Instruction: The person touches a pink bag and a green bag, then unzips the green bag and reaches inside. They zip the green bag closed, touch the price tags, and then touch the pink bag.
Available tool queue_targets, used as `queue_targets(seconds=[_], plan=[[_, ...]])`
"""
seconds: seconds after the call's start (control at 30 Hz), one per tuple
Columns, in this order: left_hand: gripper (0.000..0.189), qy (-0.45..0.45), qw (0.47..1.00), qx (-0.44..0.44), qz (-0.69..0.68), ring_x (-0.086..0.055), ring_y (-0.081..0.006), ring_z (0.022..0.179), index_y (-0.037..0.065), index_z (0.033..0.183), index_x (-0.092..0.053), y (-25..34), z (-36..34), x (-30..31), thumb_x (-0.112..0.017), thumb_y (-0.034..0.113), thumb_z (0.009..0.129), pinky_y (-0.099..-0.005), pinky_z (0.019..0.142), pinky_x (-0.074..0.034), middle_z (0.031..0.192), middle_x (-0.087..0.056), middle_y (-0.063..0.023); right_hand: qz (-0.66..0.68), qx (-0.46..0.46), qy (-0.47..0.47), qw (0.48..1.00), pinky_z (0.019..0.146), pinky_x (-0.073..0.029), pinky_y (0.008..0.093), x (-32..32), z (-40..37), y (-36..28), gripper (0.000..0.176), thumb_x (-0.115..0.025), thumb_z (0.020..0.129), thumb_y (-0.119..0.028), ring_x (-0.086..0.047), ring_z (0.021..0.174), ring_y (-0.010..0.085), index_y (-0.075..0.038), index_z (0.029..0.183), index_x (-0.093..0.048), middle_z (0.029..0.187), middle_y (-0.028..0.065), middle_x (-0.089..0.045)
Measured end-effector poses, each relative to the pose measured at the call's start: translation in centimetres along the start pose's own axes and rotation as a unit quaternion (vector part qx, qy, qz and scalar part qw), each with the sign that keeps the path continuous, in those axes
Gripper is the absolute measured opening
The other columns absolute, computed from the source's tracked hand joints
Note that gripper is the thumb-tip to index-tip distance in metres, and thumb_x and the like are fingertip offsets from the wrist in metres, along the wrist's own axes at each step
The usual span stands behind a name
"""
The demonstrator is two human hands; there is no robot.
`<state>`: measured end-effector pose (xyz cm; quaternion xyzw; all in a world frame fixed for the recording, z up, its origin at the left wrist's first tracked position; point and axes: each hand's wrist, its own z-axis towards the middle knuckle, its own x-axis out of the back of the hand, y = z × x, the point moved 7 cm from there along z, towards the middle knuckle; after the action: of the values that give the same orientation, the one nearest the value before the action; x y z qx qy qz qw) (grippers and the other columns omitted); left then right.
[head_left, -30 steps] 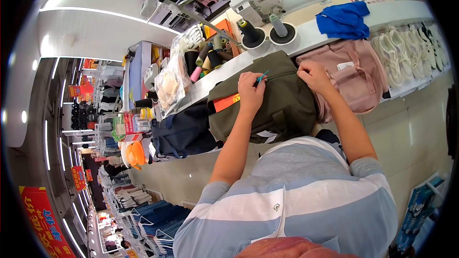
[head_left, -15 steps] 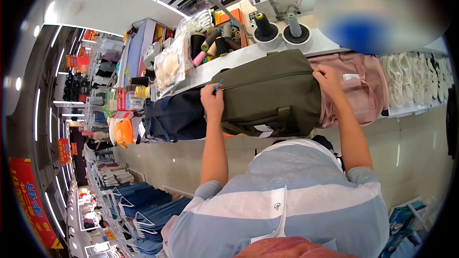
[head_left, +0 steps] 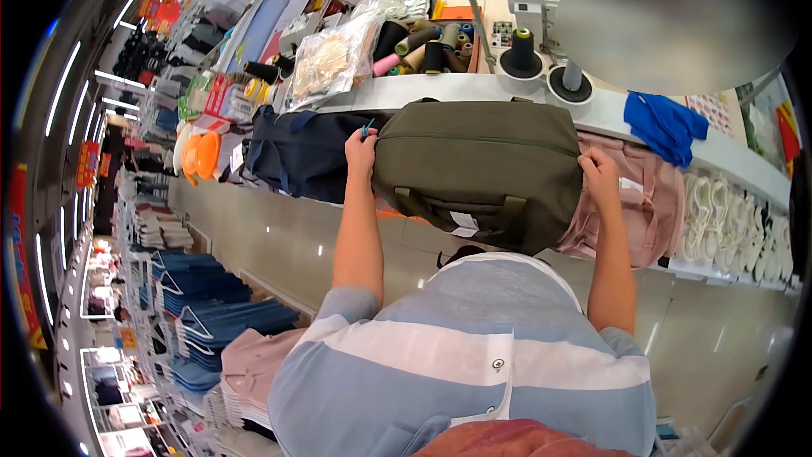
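An olive green duffel bag lies lengthwise in front of me, its long zipper on top and a white tag on the near side. My left hand is closed at the bag's left end, and a small teal item sticks up from its fingers. At the opposite end my right hand is closed with its fingertips pinching the bag's edge. Left of the green bag is a navy bag, and to its right a pink bag.
Beyond the bags runs a white counter with a box of thread spools, cones of thread and a blue cloth. White shoes stand at the right. Hangers with jeans hang behind at left.
My view has turned, so the counter and bags sit at a different slant. The green bag looks fuller and tipped slightly toward me. Both hands stay at its ends.
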<state>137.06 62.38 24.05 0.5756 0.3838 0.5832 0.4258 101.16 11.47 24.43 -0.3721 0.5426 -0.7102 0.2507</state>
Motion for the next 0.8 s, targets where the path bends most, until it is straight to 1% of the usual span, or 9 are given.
queue_targets(seconds=[0.07, 0.2, 0.23, 0.3, 0.37, 0.47, 0.6, 0.7, 0.8], plan=[[0.007, -0.022, 0.999, 0.041, -0.023, -0.066, -0.0129, 0.081, 0.003, 0.099, -0.078, -1.3, 0.4, -0.5, -0.075, 0.003, 0.092, -0.0296, 0.075, -0.053, 0.089, -0.074, -0.0022, 0.002, 0.033, 0.015, 0.999, 0.061, -0.045, 0.0309, 0.0, 0.0, -0.3, 0.02, -0.07, 0.098, -0.015, -0.054, 0.064, 0.0099, 0.001, 0.086, -0.066, 0.069, 0.0015, -0.059], [0.009, -0.025, 0.998, 0.065, -0.014, -0.066, -0.0144, 0.081, 0.003, 0.1, -0.077, -2.1, 1.2, -1.0, -0.074, 0.001, 0.092, -0.0316, 0.075, -0.054, 0.09, -0.074, -0.0025, 0.015, 0.003, 0.007, 1.0, 0.051, -0.04, 0.0286, 0.0, -0.2, -0.9, 0.02, -0.069, 0.1, -0.015, -0.051, 0.051, 0.0079, -0.002, 0.085, -0.069, 0.062, -0.0002, -0.058], [0.009, -0.018, 0.997, 0.068, -0.025, -0.066, -0.0148, 0.081, 0.003, 0.1, -0.077, -2.0, 1.1, -0.9, -0.074, 0.0, 0.092, -0.0319, 0.075, -0.055, 0.089, -0.074, -0.0025, 0.018, 0.004, 0.008, 1.0, 0.051, -0.039, 0.0284, 0.2, -0.2, -0.8, 0.02, -0.069, 0.1, -0.015, -0.051, 0.051, 0.0077, -0.002, 0.085, -0.069, 0.062, -0.0007, -0.057], [0.012, -0.023, 0.97, 0.123, -0.207, -0.065, -0.015, 0.078, 0.005, 0.104, -0.073, -2.3, 1.4, -0.6, -0.07, -0.002, 0.095, -0.0313, 0.07, -0.054, 0.091, -0.071, -0.0034, 0.025, 0.004, 0.008, 1.0, 0.05, -0.038, 0.028, 0.2, -0.3, -0.8, 0.02, -0.069, 0.101, -0.014, -0.05, 0.051, 0.0074, -0.003, 0.084, -0.068, 0.062, -0.0017, -0.056], [0.011, -0.021, 0.963, 0.149, -0.223, -0.066, -0.0138, 0.077, 0.006, 0.104, -0.071, 1.9, -0.7, -0.1, -0.07, -0.002, 0.097, -0.0291, 0.066, -0.053, 0.093, -0.07, -0.0044, 0.044, -0.018, -0.001, 0.999, 0.05, -0.037, 0.0281, 0.3, -0.5, -0.3, 0.021, -0.069, 0.101, -0.014, -0.048, 0.051, 0.0071, -0.003, 0.084, -0.067, 0.062, -0.0028, -0.054], [0.01, -0.016, 0.968, 0.126, -0.216, -0.066, -0.0134, 0.074, 0.006, 0.103, -0.07, 1.5, -0.3, 0.5, -0.071, -0.002, 0.097, -0.028, 0.061, -0.051, 0.091, -0.071, -0.0045, 0.052, -0.036, -0.005, 0.998, 0.05, -0.036, 0.0279, 0.0, -0.4, 0.1, 0.022, -0.068, 0.102, -0.014, -0.046, 0.051, 0.0069, -0.003, 0.083, -0.065, 0.061, -0.0038, -0.051], [0.013, -0.031, 0.978, 0.136, -0.153, -0.066, -0.0134, 0.075, 0.005, 0.106, -0.072, -0.9, 0.0, 0.1, -0.075, -0.001, 0.095, -0.0279, 0.064, -0.052, 0.09, -0.072, -0.0037, 0.037, -0.026, -0.01, 0.999, 0.051, -0.036, 0.0271, -0.1, -0.1, 0.3, 0.022, -0.069, 0.102, -0.014, -0.046, 0.053, 0.0061, -0.003, 0.083, -0.065, 0.065, -0.0026, -0.053], [0.026, -0.019, 0.993, 0.073, -0.086, -0.069, -0.0175, 0.082, 0.003, 0.118, -0.073, -3.2, 1.6, -0.4, -0.078, 0.003, 0.093, -0.0334, 0.074, -0.056, 0.092, -0.072, -0.0057, 0.032, -0.06, -0.02, 0.997, 0.055, -0.038, 0.026, 0.1, 0.2, 3.2, 0.022, -0.068, 0.102, -0.014, -0.047, 0.06, 0.0061, -0.002, 0.084, -0.065, 0.069, -0.0016, -0.055], [0.045, 0.135, 0.985, 0.013, 0.106, -0.07, -0.0299, 0.101, 0.002, 0.132, -0.068, 1.0, -0.3, 1.2, -0.079, 0.008, 0.088, -0.0439, 0.091, -0.057, 0.108, -0.072, -0.0151, 0.059, -0.113, -0.024, 0.992, 0.066, -0.043, 0.0269, 0.1, -0.3, 2.2, 0.017, -0.073, 0.1, -0.015, -0.05, 0.07, 0.0079, 0.0, 0.094, -0.067, 0.075, -0.0013, -0.056]])
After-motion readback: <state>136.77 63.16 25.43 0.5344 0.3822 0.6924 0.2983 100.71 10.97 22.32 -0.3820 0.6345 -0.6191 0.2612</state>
